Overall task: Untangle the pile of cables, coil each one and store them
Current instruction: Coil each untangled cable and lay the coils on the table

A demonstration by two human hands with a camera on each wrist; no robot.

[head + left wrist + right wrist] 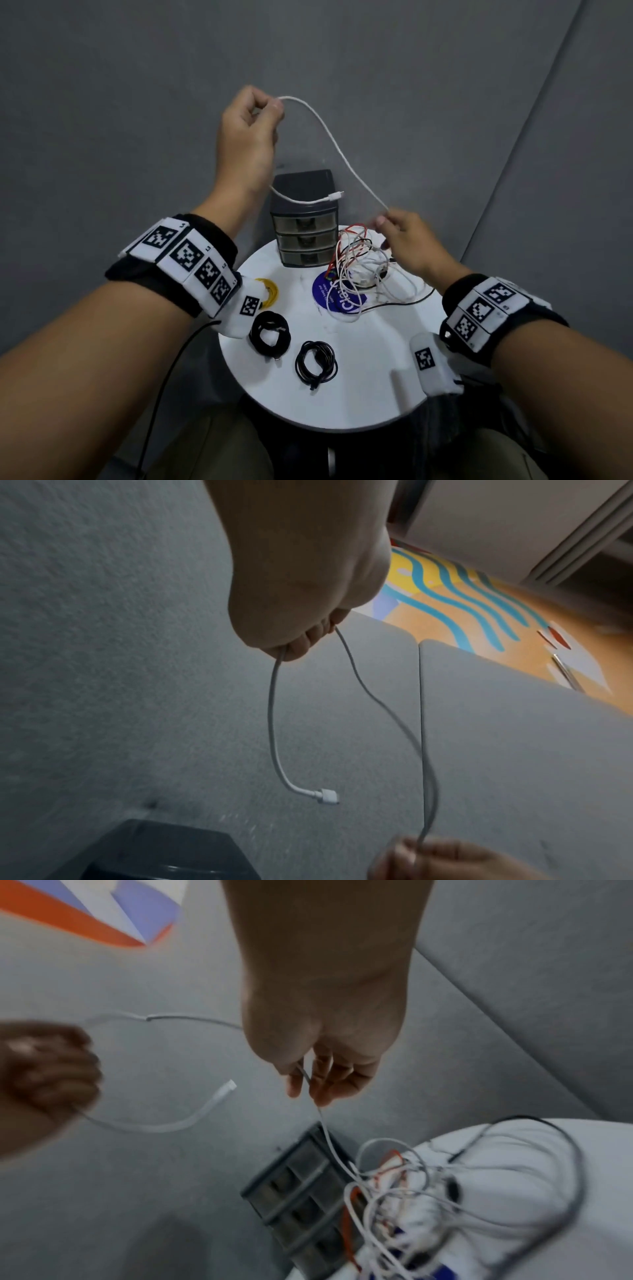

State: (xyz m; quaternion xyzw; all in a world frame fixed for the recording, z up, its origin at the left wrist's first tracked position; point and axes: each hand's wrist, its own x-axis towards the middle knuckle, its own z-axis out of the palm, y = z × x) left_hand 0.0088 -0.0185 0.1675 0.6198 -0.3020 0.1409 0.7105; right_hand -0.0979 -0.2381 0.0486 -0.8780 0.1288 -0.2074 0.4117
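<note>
Grey felt walls enclose a round white table (pixel 359 394). The left hand (pixel 248 133), raised at 12 o'clock, pinches a thin white cable (pixel 337 147) whose plug end dangles below. The cable slopes toward 3 o'clock into the right hand (pixel 407 240), pinched in its fingertips, above the tangled pile (pixel 359 270).

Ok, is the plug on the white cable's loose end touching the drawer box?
Apart. In the left wrist view the plug hangs from the left hand, with grey wall showing between it and the drawer box.
</note>
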